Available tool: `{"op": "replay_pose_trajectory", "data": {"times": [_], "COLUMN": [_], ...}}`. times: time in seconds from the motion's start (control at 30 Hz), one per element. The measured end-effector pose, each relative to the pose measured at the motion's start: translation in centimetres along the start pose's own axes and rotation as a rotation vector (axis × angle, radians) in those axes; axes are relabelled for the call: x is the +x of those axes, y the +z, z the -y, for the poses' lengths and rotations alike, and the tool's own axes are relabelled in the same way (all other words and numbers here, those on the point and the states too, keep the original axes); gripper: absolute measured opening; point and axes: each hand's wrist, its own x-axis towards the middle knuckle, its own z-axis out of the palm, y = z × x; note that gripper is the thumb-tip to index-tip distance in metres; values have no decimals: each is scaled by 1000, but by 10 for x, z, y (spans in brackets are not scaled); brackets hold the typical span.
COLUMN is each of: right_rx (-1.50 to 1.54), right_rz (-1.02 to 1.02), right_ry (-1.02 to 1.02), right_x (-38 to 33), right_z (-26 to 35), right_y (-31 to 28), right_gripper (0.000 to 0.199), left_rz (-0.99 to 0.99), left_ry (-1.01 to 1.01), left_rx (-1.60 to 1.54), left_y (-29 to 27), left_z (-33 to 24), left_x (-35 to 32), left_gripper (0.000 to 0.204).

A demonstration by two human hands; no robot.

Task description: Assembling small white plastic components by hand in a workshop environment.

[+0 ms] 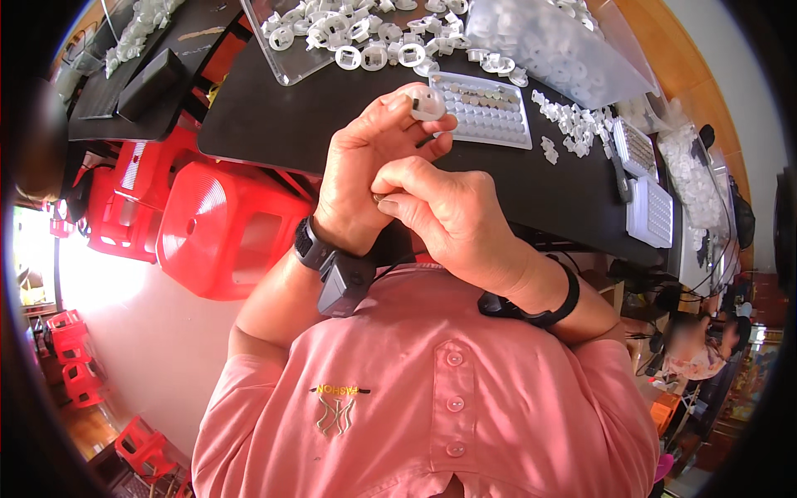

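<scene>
My left hand (365, 158) is raised above the near edge of the black table. Its thumb and fingers are closed on a white round plastic part (427, 103), which has a small dark spot on its side. In front of the left palm, my right hand (452, 212) pinches a tiny metallic-looking piece (378, 197) between thumb and forefinger; most of it is hidden. Just behind the left fingers lies a white plastic tray (490, 124) with rows of small pockets, some with small round metallic discs in them.
Many similar white parts (365, 37) are heaped at the back of the black table (249, 116). A translucent bin (564, 50) full of parts stands behind. Small white clips (577, 124) and stacked trays (650, 212) lie to the right. Red stools (216, 228) stand at the left.
</scene>
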Motion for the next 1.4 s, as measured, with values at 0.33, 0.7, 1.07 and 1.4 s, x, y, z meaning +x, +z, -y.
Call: {"op": "replay_pose_trajectory", "data": {"times": [0.33, 0.7, 1.07, 1.4], "right_rx": [3, -377, -462, -326], "right_rz": [-229, -265, -703, -605], "right_ry": [-215, -339, -382, -399], "right_x": [-18, -27, -15, -16], "right_z": [-9, -8, -33, -51], "right_y": [3, -1, -29, -19], "right_gripper": [11, 13, 16, 13], "left_rz": [-34, -35, 120, 70], "left_ry": [-34, -98, -65, -25], "left_rx": [34, 55, 139, 174], "left_y": [12, 17, -1, 3], "left_z": [18, 28, 25, 27], "left_x": [-6, -11, -15, -21], "left_gripper": [28, 27, 26, 24]}}
